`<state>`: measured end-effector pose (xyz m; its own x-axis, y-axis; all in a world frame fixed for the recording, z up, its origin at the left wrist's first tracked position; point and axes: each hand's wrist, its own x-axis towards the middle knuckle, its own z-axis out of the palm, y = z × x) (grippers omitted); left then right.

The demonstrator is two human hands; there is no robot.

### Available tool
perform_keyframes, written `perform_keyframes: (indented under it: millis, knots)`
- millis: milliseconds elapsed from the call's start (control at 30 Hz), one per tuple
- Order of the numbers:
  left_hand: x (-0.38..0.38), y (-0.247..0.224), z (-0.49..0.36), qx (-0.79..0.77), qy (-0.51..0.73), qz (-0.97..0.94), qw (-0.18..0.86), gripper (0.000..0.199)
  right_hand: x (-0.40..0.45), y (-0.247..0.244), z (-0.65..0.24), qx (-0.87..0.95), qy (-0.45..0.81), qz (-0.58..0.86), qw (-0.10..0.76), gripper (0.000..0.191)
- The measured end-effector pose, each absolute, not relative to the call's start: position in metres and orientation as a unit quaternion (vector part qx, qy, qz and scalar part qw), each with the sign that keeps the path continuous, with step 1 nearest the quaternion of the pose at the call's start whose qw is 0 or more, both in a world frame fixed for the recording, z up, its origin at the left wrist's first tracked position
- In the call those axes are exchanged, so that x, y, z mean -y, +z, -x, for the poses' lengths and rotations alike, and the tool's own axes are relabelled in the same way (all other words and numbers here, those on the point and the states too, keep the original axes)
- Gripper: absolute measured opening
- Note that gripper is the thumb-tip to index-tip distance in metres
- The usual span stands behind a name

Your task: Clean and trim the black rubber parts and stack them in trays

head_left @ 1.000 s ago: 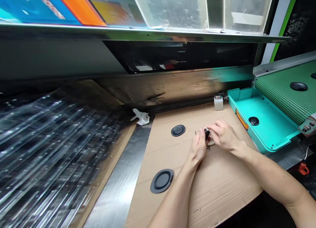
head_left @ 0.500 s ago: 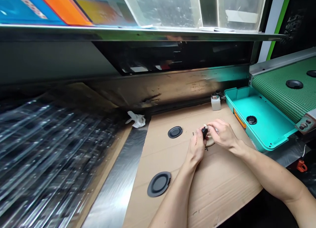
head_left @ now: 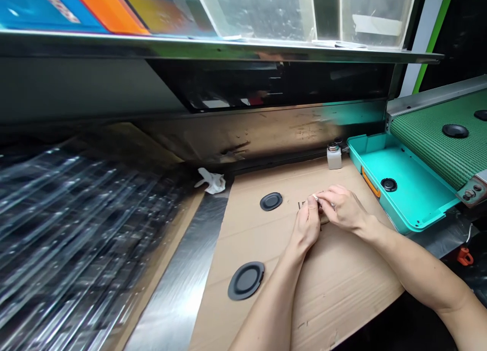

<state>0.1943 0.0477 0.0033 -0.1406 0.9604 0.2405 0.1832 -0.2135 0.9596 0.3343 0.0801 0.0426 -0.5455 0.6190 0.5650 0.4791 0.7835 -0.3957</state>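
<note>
My left hand [head_left: 307, 225] is closed above the cardboard sheet [head_left: 342, 270], its thumb and fingers pinched together. The small black part seen in it half a second ago is now hidden behind the fingers. Touching it from the right, my right hand [head_left: 344, 207] pinches a small white piece [head_left: 315, 197], perhaps cloth or paper. Below the hands a pale round piece [head_left: 324, 219] shows in part. Two black round discs lie on the cardboard: a smaller disc [head_left: 271, 201] left of my hands and a larger disc [head_left: 246, 280] beside my left forearm.
To the right, a turquoise tray [head_left: 418, 221] holds a black round part [head_left: 388, 184]. Behind it, a green conveyor belt [head_left: 426, 133] carries black discs. A small bottle [head_left: 334, 157] stands at the back. Crumpled white tissue [head_left: 213, 181] and stacked clear plastic trays [head_left: 76, 239] are left.
My left hand has turned, so its fingers now cover the black part. My hands have drawn closer together around the white piece. The view has shifted slightly.
</note>
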Motion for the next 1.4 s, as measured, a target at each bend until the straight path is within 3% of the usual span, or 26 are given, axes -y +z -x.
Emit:
perform_keyframes:
  millis: [200,333,467,600,733,900,1067,1233,1400]
  knots:
    - [-0.047,0.000,-0.192,-0.528,0.551,-0.558,0.326,0.068,-0.078,0.043,-0.333,0.880,0.134,0.269,0.367,0.021]
    - [-0.049,-0.001,-0.191,-0.508,0.587,-0.453,0.439,0.066,-0.082,0.047,-0.338,0.830,0.156,0.304,0.440,0.018]
    - [-0.053,0.011,-0.183,-0.406,0.661,-0.223,0.591,0.048,-0.089,0.045,-0.342,0.762,0.154,0.385,0.498,0.019]
    - [-0.052,0.021,-0.173,-0.318,0.648,-0.117,0.682,0.045,-0.090,0.038,-0.337,0.780,0.172,0.383,0.464,0.017]
    - [-0.050,0.020,-0.175,-0.275,0.656,-0.109,0.695,0.042,-0.081,0.036,-0.331,0.801,0.164,0.362,0.449,0.016]
    - [-0.046,0.020,-0.194,-0.261,0.620,-0.147,0.725,0.041,-0.073,0.033,-0.325,0.835,0.091,0.411,0.353,0.014]
    - [-0.040,0.020,-0.205,-0.285,0.622,-0.166,0.710,0.039,-0.073,0.031,-0.323,0.862,0.103,0.380,0.319,0.015]
    - [-0.042,0.016,-0.199,-0.316,0.640,-0.160,0.682,0.037,-0.076,0.037,-0.331,0.898,0.106,0.365,0.219,0.010]
    - [-0.044,0.012,-0.202,-0.321,0.651,-0.140,0.673,0.037,-0.069,0.032,-0.325,0.882,0.025,0.397,0.252,0.020]
